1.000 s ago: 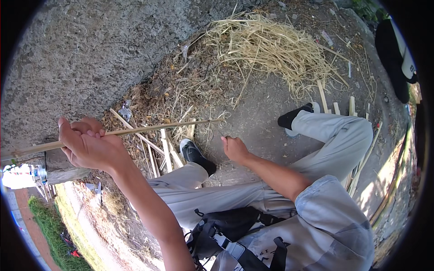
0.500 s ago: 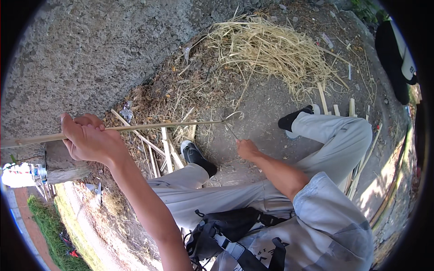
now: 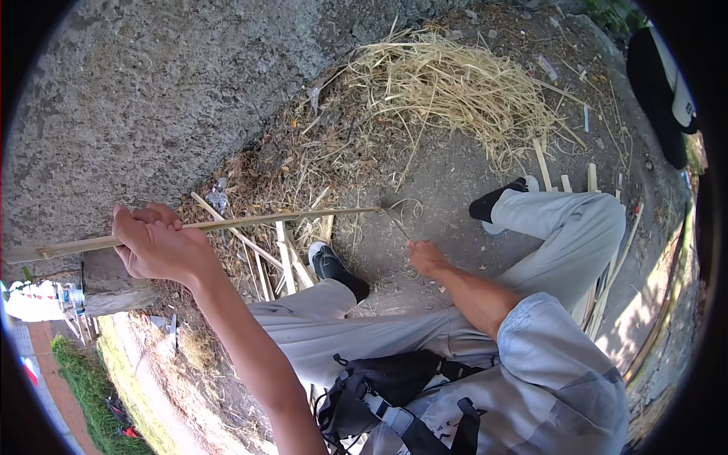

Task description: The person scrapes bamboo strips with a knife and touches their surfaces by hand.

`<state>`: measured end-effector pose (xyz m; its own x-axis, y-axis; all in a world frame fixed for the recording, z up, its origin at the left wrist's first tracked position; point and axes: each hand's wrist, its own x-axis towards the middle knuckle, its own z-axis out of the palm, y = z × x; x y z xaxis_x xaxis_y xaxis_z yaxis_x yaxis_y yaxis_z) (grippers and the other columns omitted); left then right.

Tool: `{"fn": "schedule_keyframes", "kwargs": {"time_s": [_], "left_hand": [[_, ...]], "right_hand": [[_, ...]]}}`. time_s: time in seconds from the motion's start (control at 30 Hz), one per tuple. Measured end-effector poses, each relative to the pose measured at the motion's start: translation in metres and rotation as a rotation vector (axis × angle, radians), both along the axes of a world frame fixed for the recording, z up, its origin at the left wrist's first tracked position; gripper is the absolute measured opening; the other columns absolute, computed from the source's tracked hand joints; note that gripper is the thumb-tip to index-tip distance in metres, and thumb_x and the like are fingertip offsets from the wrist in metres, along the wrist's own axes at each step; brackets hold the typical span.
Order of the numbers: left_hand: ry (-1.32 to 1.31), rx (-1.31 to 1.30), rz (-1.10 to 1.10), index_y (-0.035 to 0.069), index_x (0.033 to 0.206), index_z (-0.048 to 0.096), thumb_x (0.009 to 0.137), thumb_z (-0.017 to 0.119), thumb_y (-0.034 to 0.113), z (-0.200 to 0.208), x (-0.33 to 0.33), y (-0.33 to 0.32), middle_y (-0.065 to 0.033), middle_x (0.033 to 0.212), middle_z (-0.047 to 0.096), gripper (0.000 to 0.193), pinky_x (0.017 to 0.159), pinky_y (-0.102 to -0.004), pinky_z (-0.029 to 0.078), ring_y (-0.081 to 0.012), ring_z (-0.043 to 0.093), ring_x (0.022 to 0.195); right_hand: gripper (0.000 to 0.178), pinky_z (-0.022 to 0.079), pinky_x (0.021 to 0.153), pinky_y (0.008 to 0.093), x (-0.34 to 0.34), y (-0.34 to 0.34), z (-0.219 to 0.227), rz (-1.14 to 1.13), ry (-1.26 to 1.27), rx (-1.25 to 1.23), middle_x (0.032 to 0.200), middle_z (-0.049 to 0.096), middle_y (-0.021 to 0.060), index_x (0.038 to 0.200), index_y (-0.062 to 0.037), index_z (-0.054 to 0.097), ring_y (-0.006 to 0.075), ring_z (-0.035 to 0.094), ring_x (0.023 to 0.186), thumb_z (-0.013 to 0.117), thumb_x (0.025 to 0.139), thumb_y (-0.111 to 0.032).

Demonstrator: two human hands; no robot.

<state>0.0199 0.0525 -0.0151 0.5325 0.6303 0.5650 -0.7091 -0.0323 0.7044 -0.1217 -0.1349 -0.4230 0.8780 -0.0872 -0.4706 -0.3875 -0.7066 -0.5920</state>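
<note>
My left hand is wrapped round a long, thin bamboo strip, which runs from the left edge toward the middle of the view. Lower and to the right, the closed fingers of my right hand grip a slim knife; its handle is mostly hidden in the fist. The blade points up and left and meets the strip's far end. By that contact point a thin pale curl of shaving shows.
A large heap of pale shavings lies ahead on the dirt. Split bamboo pieces rest beside my left shoe, with more by my right knee. A rough concrete slab fills the upper left. A plastic bottle is at far left.
My left hand and the strip have shifted slightly right and down. My right hand with the knife has also moved a little right and down, the blade staying at the strip's end.
</note>
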Motion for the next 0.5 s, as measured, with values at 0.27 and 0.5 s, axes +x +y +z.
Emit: {"fn": "schedule_keyframes", "kwargs": {"time_s": [0.27,0.5], "left_hand": [[-0.032,0.037,-0.117,0.012,0.064,0.038,0.087,0.057,0.009,0.007,-0.006,-0.011,0.0019,0.048,0.031,0.03,0.038,-0.0231,0.021,-0.0069,0.028,0.039],[0.02,-0.046,0.043,0.008,0.075,0.044,0.086,0.067,0.015,0.006,-0.006,-0.008,0.001,0.051,0.037,0.027,0.038,-0.0214,0.025,-0.0054,0.033,0.041]], "right_hand": [[0.054,0.047,0.086,0.052,0.002,0.009,0.02,-0.022,-0.056,0.101,0.091,0.064,0.0288,0.091,0.0034,0.066,0.0459,0.059,0.093,0.031,0.099,-0.037],[0.057,0.045,0.088,0.0519,-0.005,0.008,0.012,-0.094,0.051,0.078,0.094,0.063,0.0296,0.088,0.0048,0.066,0.0464,0.059,0.092,0.03,0.099,-0.038]]}}
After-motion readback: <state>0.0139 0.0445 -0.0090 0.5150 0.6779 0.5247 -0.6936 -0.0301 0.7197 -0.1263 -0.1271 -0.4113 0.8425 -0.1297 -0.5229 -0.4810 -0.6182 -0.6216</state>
